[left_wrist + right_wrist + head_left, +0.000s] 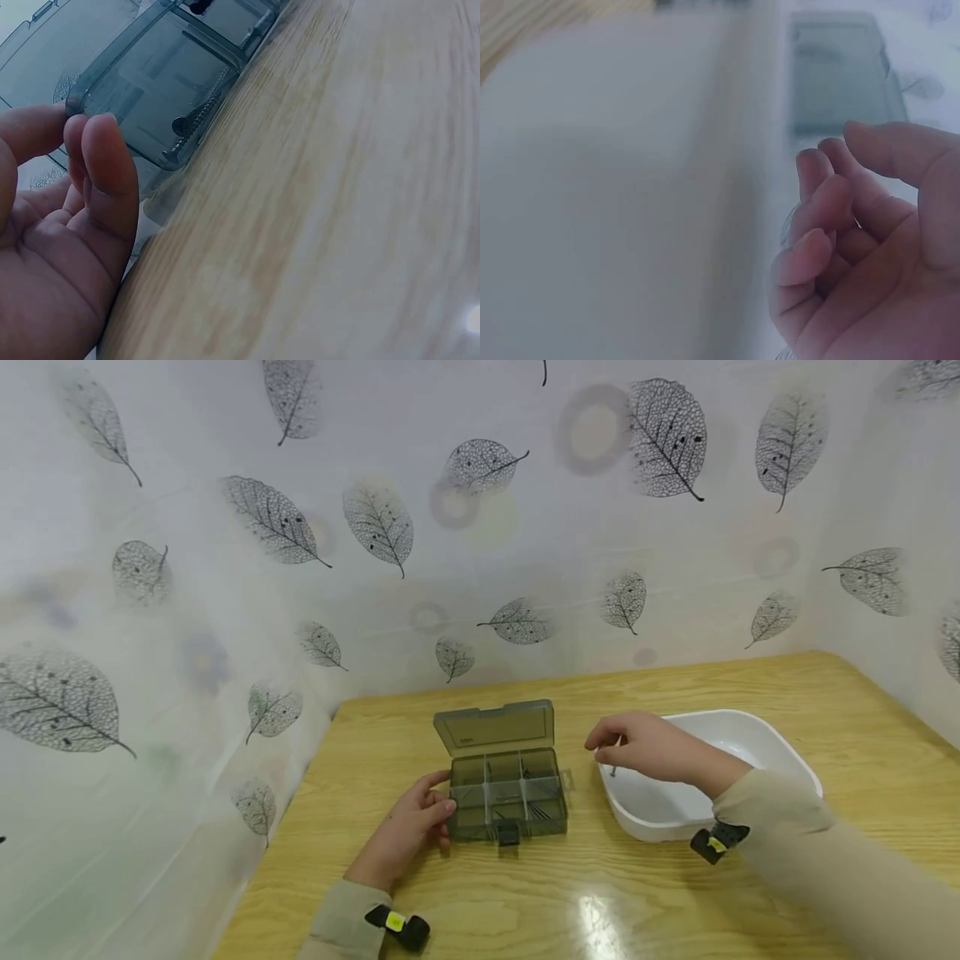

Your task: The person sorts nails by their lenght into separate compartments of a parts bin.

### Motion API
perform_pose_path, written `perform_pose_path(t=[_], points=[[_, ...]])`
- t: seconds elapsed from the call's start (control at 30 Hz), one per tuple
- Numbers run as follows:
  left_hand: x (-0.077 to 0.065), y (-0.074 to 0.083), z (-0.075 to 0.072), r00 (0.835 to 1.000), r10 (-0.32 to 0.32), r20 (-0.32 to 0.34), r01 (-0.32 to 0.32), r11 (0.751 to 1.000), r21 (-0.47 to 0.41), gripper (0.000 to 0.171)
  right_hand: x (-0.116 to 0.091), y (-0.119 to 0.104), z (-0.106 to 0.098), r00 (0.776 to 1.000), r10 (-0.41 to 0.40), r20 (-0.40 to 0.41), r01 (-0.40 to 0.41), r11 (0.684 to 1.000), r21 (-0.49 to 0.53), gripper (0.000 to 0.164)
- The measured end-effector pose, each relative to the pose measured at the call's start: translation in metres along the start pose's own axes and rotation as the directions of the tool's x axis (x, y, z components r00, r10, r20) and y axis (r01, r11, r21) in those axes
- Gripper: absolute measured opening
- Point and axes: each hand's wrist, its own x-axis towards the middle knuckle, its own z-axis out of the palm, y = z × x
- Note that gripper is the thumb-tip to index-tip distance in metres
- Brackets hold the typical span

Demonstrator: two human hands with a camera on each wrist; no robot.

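A dark translucent compartment box sits on the table with its lid raised. My left hand holds the box at its left side. Screws lie in a near compartment, and thin dark pieces show at the front right. My right hand is over the left rim of a white tray, with several fingers curled. Just below its thumb a small screw shows; whether the fingers grip it is hidden. In the right wrist view, the palm side of the right hand shows no screw.
The wooden table runs back to a leaf-patterned sheet that hangs behind and at both sides. A front latch sticks out from the box. A narrow strip of table separates box and tray.
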Motion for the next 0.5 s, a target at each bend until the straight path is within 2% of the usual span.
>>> perform_pose_path(t=[0.13, 0.23, 0.37, 0.5], points=[[0.000, 0.003, 0.002, 1.000, -0.010, -0.007, 0.010, 1.000, -0.001, 0.058, -0.004, 0.015, -0.006, 0.999, 0.039, 0.020, -0.039, 0.999, 0.002, 0.022], [-0.001, 0.003, 0.003, 1.000, -0.011, -0.004, 0.011, 1.000, -0.002, 0.059, -0.003, 0.026, -0.006, 0.994, 0.079, 0.069, -0.079, 0.997, -0.013, 0.022], [-0.001, 0.001, 0.003, 1.000, -0.006, 0.000, 0.006, 1.000, -0.014, 0.060, -0.001, 0.038, -0.005, 0.986, 0.081, 0.143, -0.075, 0.996, -0.048, 0.023], [0.000, -0.001, 0.002, 1.000, -0.001, -0.001, 0.001, 1.000, -0.025, 0.060, 0.002, 0.046, -0.005, 0.982, 0.078, 0.169, -0.072, 0.997, -0.042, 0.027]])
